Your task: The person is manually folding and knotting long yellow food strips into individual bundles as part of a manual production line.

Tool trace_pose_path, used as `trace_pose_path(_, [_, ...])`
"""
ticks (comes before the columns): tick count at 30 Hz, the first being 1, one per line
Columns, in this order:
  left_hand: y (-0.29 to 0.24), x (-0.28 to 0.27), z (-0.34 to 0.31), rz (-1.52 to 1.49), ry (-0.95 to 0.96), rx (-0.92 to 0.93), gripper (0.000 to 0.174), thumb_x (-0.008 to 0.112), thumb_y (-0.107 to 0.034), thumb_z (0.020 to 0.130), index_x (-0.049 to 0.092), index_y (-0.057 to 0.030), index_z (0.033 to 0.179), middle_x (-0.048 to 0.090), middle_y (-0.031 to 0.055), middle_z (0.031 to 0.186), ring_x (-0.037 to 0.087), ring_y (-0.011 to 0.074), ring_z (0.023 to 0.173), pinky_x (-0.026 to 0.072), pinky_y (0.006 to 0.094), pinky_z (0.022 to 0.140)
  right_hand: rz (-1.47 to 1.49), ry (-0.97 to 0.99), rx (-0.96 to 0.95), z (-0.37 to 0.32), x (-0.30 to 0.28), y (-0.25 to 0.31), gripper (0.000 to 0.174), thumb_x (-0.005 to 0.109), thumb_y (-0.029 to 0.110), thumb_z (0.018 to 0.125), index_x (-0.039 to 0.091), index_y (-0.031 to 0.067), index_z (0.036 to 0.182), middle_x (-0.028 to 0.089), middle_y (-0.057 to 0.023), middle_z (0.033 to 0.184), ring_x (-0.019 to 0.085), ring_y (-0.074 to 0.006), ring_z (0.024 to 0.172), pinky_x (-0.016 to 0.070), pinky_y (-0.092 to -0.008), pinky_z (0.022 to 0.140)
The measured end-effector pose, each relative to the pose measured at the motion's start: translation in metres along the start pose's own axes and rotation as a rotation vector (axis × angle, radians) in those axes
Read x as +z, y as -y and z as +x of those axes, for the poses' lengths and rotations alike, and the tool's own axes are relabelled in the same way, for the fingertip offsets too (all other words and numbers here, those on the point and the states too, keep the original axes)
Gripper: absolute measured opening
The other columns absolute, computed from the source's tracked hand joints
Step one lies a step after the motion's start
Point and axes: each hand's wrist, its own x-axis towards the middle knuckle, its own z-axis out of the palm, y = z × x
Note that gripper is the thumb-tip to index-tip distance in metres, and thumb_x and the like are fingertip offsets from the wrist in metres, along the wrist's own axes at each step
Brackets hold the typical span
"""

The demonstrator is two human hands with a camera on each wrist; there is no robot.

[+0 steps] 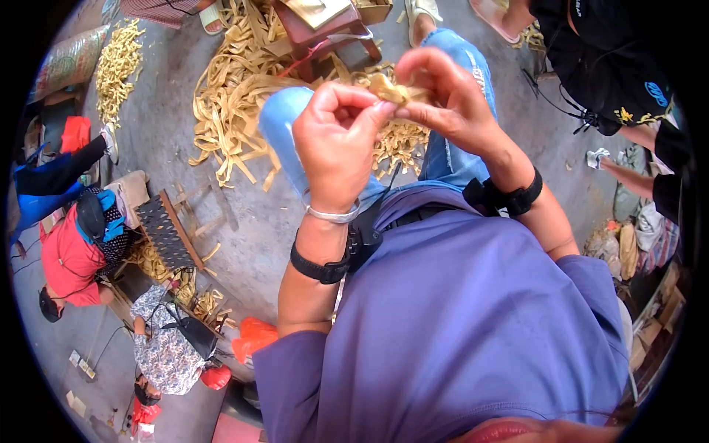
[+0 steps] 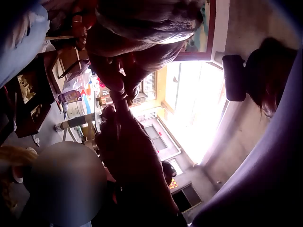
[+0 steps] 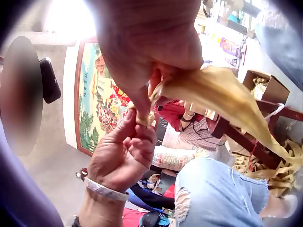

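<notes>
Head view: our left hand (image 1: pixel 336 144) narrowly pinches the knotted strip (image 1: pixel 389 91); our right hand (image 1: pixel 464 111) grips it alongside, above our knees (image 1: pixel 284 125). We judge steady pressure and a gentle, even pull best. Beyond: loose strips (image 1: pixel 235 92).

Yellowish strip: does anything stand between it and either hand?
Nothing visible does. The left hand and the right hand both have their fingers directly on the yellowish strip. The jeans and the pile of small yellowish pieces show beyond the hands, not in between.
</notes>
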Motion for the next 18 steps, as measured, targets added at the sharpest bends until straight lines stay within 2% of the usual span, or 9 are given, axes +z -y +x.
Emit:
trace_pose_path(1, [-0.001, -0.002, 0.0, -0.006, 0.008, -0.032, 0.017, 0.069, 0.003, 0.079, 0.056, -0.0004, 0.089, 0.064, 0.0068, 0.088, 0.06, 0.0071, 0.069, 0.0496, 0.0183, 0.057, -0.098, 0.058, 0.062, -0.001, -0.005, 0.0, 0.033, 0.069, 0.001, 0.079, 0.054, -0.0021, 0.108, 0.059, -0.0059, 0.099, 0.06, -0.01, 0.091, 0.0503, -0.0244, 0.077])
trace_pose_path(4, [-0.007, -0.003, -0.003, -0.057, 0.051, -0.085, 0.019, 0.068, 0.004, 0.08, 0.053, 0.0001, 0.092, 0.063, 0.0074, 0.089, 0.06, 0.0081, 0.07, 0.0509, 0.0191, 0.056, 0.019, 0.05, 0.054, -0.002, -0.004, -0.005, 0.027, 0.071, 0.002, 0.078, 0.06, -0.0025, 0.103, 0.065, -0.0056, 0.09, 0.061, -0.0104, 0.085, 0.0505, -0.0251, 0.071])
trace_pose_path(5, [-0.009, -0.002, -0.003, -0.081, 0.068, -0.096, 0.02, 0.067, 0.004, 0.08, 0.053, 0.0003, 0.094, 0.062, 0.0075, 0.09, 0.061, 0.0085, 0.07, 0.0515, 0.0194, 0.056, -0.133, 0.045, -0.001, -0.003, -0.006, 0.0, 0.025, 0.068, 0.002, 0.079, 0.061, -0.0009, 0.103, 0.066, -0.0078, 0.087, 0.063, -0.0136, 0.082, 0.0504, -0.0274, 0.07])
trace_pose_path(8, [-0.008, -0.01, 0.004, -0.127, 0.125, -0.087, 0.026, 0.067, 0.004, 0.08, 0.052, 0.0021, 0.101, 0.061, 0.0102, 0.096, 0.064, 0.0143, 0.074, 0.0551, 0.0235, 0.059, -0.349, 0.033, -0.11, -0.003, -0.001, 0.006, 0.022, 0.067, 0.003, 0.08, 0.063, 0.0002, 0.101, 0.065, -0.0115, 0.084, 0.065, -0.0199, 0.078, 0.0502, -0.029, 0.068])
trace_pose_path(9, [-0.007, -0.012, 0.005, -0.145, 0.138, -0.099, 0.029, 0.068, 0.006, 0.078, 0.052, 0.0022, 0.102, 0.061, 0.0106, 0.096, 0.064, 0.0144, 0.075, 0.0557, 0.0236, 0.061, -0.368, 0.038, -0.137, -0.002, 0.001, 0.007, 0.021, 0.067, 0.003, 0.08, 0.063, 0.0004, 0.101, 0.065, -0.0124, 0.084, 0.065, -0.0212, 0.077, 0.05, -0.0296, 0.067])
trace_pose_path(11, [-0.006, -0.009, 0.005, -0.077, 0.14, -0.01, 0.028, 0.069, 0.007, 0.077, 0.054, 0.0019, 0.1, 0.062, 0.0098, 0.092, 0.064, 0.0146, 0.076, 0.0561, 0.0245, 0.063, -0.407, 0.045, -0.19, -0.002, 0.003, 0.01, 0.021, 0.067, 0.005, 0.08, 0.064, 0.0008, 0.101, 0.065, -0.0142, 0.084, 0.064, -0.0238, 0.076, 0.0495, -0.0307, 0.066])
trace_pose_path(14, [-0.004, -0.01, 0.004, -0.101, 0.159, 0.021, 0.024, 0.069, 0.01, 0.075, 0.056, 0.0023, 0.095, 0.063, 0.0081, 0.087, 0.064, 0.0134, 0.076, 0.0566, 0.0241, 0.068, -0.366, 0.024, -0.18, -0.004, 0.005, 0.01, 0.02, 0.067, 0.007, 0.082, 0.063, 0.0008, 0.101, 0.065, -0.0123, 0.082, 0.063, -0.0218, 0.074, 0.0486, -0.0312, 0.064])
trace_pose_path(17, [0.005, -0.016, 0.005, -0.224, 0.152, 0.064, 0.018, 0.069, 0.012, 0.075, 0.059, 0.0028, 0.087, 0.064, 0.008, 0.085, 0.064, 0.0135, 0.076, 0.0571, 0.0245, 0.071, -0.107, 0.085, -0.011, -0.008, 0.002, 0.01, 0.019, 0.066, 0.01, 0.084, 0.065, 0.0004, 0.101, 0.065, -0.0109, 0.079, 0.062, -0.0198, 0.071, 0.0473, -0.0303, 0.062])
trace_pose_path(18, [0.008, -0.018, 0.007, -0.273, 0.143, 0.088, 0.017, 0.069, 0.012, 0.075, 0.06, 0.003, 0.085, 0.064, 0.0082, 0.084, 0.064, 0.0139, 0.076, 0.0573, 0.0249, 0.071, -0.144, 0.075, -0.065, -0.007, 0.0, 0.011, 0.019, 0.066, 0.01, 0.084, 0.066, 0.0005, 0.101, 0.065, -0.0104, 0.079, 0.062, -0.019, 0.07, 0.047, -0.0295, 0.062])
